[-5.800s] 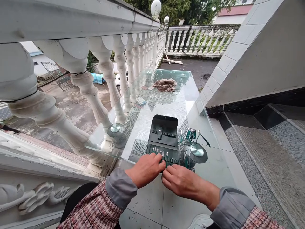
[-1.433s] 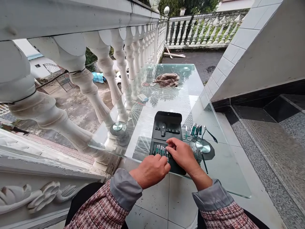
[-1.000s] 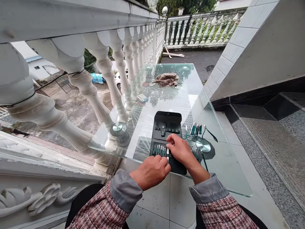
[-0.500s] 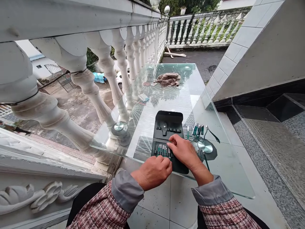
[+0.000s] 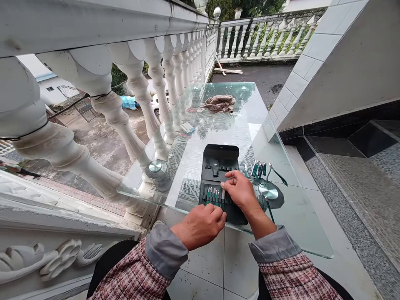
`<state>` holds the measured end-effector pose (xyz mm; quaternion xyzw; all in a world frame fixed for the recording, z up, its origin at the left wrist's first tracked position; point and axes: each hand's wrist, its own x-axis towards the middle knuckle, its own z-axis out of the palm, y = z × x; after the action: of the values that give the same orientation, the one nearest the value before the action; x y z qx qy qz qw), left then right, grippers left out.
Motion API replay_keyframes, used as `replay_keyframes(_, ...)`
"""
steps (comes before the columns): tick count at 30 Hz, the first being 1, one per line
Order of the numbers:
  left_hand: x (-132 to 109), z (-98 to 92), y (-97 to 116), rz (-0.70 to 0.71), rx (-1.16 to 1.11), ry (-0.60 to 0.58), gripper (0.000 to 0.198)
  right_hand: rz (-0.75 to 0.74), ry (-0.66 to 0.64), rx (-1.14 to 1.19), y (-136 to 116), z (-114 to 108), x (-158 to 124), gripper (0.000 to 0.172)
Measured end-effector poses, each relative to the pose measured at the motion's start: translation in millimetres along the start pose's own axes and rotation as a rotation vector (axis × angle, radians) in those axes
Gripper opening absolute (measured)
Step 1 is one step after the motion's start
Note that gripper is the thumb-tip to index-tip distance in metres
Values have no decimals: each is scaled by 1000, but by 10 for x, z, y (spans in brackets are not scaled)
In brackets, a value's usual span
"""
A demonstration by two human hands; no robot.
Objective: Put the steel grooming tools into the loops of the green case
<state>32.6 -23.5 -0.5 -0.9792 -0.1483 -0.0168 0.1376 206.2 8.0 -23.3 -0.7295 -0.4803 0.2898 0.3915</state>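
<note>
A black manicure kit case [image 5: 218, 160] lies open on the glass table [image 5: 237, 125], with several green-handled tools in its lower loops. My left hand [image 5: 200, 225] is closed at the case's near edge, its fingers curled against it. Over the middle of the case, my right hand [image 5: 240, 191] has its thumb and forefinger pinched at the top of a slim tool [image 5: 223, 194] standing in the lower row. More loose green-handled tools [image 5: 261, 170] lie on the glass just right of the case.
A white balustrade [image 5: 131, 83] runs along the table's left side. A crumpled brown cloth [image 5: 220, 103] and a small card [image 5: 186, 127] lie farther up the glass. Round metal table mounts [image 5: 155, 167] sit under the glass. A tiled wall and steps rise on the right.
My right hand has lifted slightly up the case from the lower tool row, now pinching the top of a slim tool. My left hand stays at the near edge.
</note>
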Motion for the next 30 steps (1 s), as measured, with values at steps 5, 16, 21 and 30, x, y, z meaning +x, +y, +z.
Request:
replay_keyframes(5, -2, -11, -6, 10, -14, -14, 19, 14, 92, 35, 22, 10, 20, 24)
replay_keyframes(16, 16, -29, -2, 13, -19, -34, 18, 21, 179, 309, 27, 56, 87, 35)
replay_keyframes(21, 3, -18, -2, 19, -31, -22, 19, 3, 204, 361, 33, 78, 74, 34)
replay_keyframes(30, 1, -20, -7, 38, -17, -15, 24, 21, 416, 538, 24, -79, 195, 35)
